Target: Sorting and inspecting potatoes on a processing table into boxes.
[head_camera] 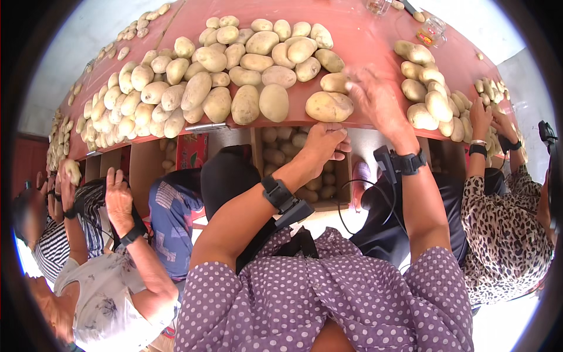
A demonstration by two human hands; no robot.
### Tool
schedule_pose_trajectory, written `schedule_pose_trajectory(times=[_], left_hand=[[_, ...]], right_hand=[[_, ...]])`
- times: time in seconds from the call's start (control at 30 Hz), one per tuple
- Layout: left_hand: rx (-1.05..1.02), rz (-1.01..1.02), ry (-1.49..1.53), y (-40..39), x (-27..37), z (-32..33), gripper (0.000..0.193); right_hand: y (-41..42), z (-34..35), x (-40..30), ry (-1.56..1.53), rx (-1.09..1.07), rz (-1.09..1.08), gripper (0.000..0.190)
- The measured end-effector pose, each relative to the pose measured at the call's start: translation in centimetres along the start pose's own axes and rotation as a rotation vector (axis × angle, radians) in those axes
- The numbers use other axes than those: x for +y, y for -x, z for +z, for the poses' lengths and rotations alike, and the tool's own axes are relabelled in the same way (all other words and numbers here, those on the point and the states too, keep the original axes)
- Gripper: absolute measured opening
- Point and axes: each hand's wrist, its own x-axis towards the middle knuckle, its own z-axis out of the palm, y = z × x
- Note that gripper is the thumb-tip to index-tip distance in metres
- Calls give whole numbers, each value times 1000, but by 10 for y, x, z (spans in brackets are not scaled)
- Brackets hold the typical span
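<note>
Many potatoes (256,62) lie in a broad pile on a red table (365,39). My left hand (324,143) is at the table's front edge with curled fingers, just below a large potato (329,107); whether it holds anything is hidden. Blurred by motion, my right hand (374,97) is over the table with its fingers beside another potato (334,82); a grip on it cannot be made out. Below the table edge, under my left hand, a cardboard box (346,185) holds more potatoes.
Two glass mugs, one (431,31) nearer, stand toward the far right. A second potato pile (436,105) lies right of my right hand. Co-workers sit on both sides; one at left raises a hand (118,202), and another's hands (481,116) touch potatoes at right. A metal latch (206,128) sits on the edge.
</note>
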Motion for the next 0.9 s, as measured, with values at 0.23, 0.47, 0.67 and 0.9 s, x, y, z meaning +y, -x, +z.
schedule_pose_trajectory(times=[0.23,0.47,0.67,0.9], left_hand=[[23,0,-12,4,1,0,32],[21,-46,-30,8,0,-2,32],[-5,-49,-54,11,0,1,33],[-31,25,21,5,-1,-3,28]], right_hand=[[-20,18,-1,368,-118,124,45],[-25,20,17,202,-171,172,49],[-36,27,25,167,-212,238,52],[-36,26,20,173,-169,379,52]])
